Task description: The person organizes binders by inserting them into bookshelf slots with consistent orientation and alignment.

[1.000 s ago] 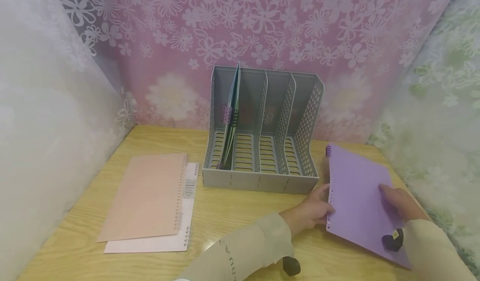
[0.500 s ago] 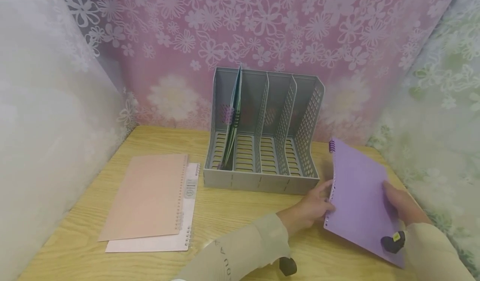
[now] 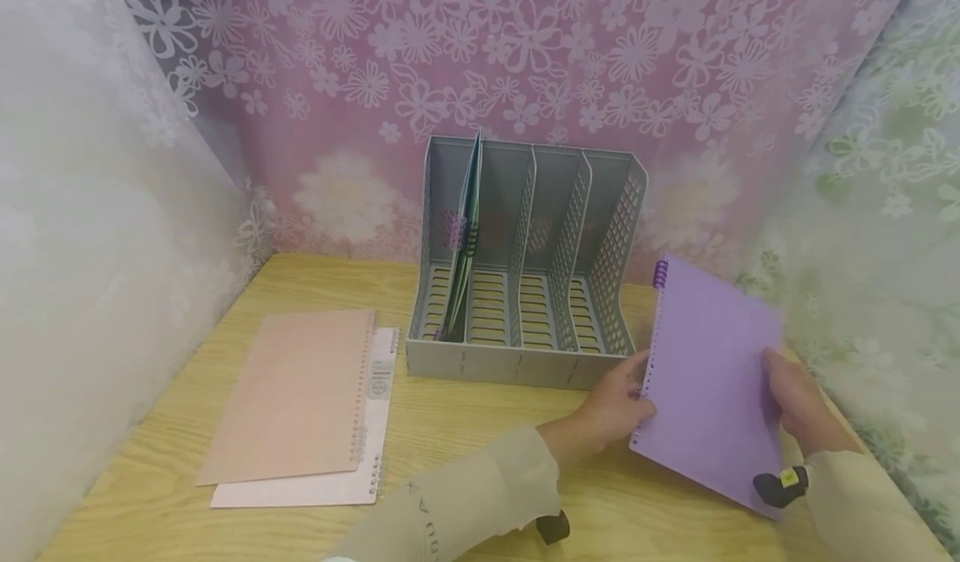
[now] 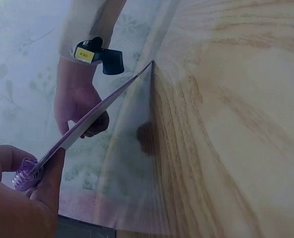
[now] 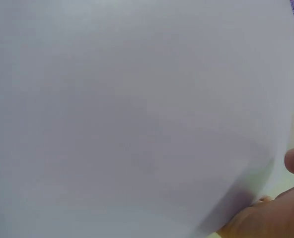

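Observation:
A purple spiral notebook (image 3: 708, 387) is held tilted above the table's right side, cover facing up. My left hand (image 3: 609, 410) grips its coil-bound left edge; in the left wrist view the thumb and fingers of that hand (image 4: 25, 210) close around the purple coil (image 4: 28, 173). The opposite edge is pinched by my right hand (image 3: 804, 403), whose fingers are partly hidden behind the cover. Close up in the right wrist view, the pale, washed-out notebook surface (image 5: 137, 99) fills most of the picture, with my right hand at its lower right corner.
A grey file organizer (image 3: 517, 366) with several upright compartments stands at the back centre. Thin notebooks (image 3: 465, 237) lean in its leftmost compartment. At the left, a peach notebook (image 3: 292, 395) overlaps a pale pink one (image 3: 300, 494). Floral curtains (image 3: 525, 45) surround the wooden table (image 3: 465, 429).
Both hands have raised the purple notebook a little and shifted it slightly left, toward the organizer. The organizer and the notebooks at the left stay put.

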{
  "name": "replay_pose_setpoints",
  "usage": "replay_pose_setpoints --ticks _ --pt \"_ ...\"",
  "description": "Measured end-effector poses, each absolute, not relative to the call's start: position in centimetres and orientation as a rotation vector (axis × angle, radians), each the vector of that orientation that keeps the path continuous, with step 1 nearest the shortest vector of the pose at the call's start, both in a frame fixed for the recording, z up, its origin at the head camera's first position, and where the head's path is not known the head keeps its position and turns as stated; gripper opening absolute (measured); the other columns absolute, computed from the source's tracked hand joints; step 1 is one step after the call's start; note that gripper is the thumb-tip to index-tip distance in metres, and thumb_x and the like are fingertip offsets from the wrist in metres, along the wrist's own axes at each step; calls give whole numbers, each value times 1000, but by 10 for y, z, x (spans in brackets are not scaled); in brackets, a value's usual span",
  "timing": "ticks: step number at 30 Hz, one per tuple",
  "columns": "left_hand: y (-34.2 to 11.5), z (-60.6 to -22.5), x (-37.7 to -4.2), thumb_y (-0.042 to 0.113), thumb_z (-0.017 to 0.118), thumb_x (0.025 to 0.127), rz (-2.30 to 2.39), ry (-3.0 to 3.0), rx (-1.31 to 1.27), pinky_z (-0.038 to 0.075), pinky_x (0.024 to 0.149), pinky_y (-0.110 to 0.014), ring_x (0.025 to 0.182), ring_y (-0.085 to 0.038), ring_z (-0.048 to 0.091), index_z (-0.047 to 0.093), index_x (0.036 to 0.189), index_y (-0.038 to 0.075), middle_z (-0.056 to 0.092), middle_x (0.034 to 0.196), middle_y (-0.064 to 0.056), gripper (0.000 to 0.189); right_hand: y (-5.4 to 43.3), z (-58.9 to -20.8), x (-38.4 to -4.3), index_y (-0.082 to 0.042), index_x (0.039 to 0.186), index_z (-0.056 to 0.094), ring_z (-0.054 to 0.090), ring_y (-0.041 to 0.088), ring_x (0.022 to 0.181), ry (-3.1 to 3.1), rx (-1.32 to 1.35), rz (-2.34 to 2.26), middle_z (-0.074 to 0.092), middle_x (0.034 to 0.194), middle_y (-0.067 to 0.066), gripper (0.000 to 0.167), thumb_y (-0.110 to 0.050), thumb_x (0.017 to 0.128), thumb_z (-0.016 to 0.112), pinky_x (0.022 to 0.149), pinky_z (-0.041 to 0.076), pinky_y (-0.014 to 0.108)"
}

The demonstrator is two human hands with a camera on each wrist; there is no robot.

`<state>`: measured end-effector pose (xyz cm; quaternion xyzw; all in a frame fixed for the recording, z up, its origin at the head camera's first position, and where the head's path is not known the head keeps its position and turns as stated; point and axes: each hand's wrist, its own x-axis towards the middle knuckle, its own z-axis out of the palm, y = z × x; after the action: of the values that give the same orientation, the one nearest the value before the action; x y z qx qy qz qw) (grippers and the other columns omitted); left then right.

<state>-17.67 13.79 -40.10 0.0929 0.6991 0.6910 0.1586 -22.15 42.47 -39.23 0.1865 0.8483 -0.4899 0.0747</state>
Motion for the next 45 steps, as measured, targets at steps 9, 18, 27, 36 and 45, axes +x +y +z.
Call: replay_pose_setpoints --ticks 9,18,27,36,45 --pt "117 -396 -180 -9 62 81 1896 2082 374 57 70 -28 82 -14 66 40 145 26 66 113 -6 76 405 -389 -220 2 152 -4 -6 34 145 2451 753 -1875 -10 159 18 77 -48 101 24 118 1 51" --pt "96 -391 -184 24 58 98 1801 2146 379 57 66 -25 81 -12 67 41 147 16 69 114 -9 53 368 -377 -215 -22 123 48 27 13 136 2340 809 -2238 35 144 0 36 -48 98 48 118 18 29" --pt "61 -379 -194 28 54 101 1652 2178 588 55 66 -25 71 -9 63 54 136 18 71 91 0 37 338 -364 -211 -15 100 46 48 2 88 2182 667 -2585 46 101 -10 19 -31 99 54 67 44 13" --pt "15 -370 -192 26 50 103 1514 2220 774 49 96 -26 116 -13 59 44 145 14 59 134 -6 45 299 -354 -205 -12 94 53 48 7 95 1984 252 -2866 51 102 -6 12 -1 97 48 77 44 17" --pt "-21 -356 -194 20 48 104 1474 2203 860 54 71 -24 79 -9 59 46 141 6 65 112 -11 39 270 -347 -196 -14 104 42 42 11 106 1954 30 -2784 40 116 -4 23 8 95 38 85 41 23"
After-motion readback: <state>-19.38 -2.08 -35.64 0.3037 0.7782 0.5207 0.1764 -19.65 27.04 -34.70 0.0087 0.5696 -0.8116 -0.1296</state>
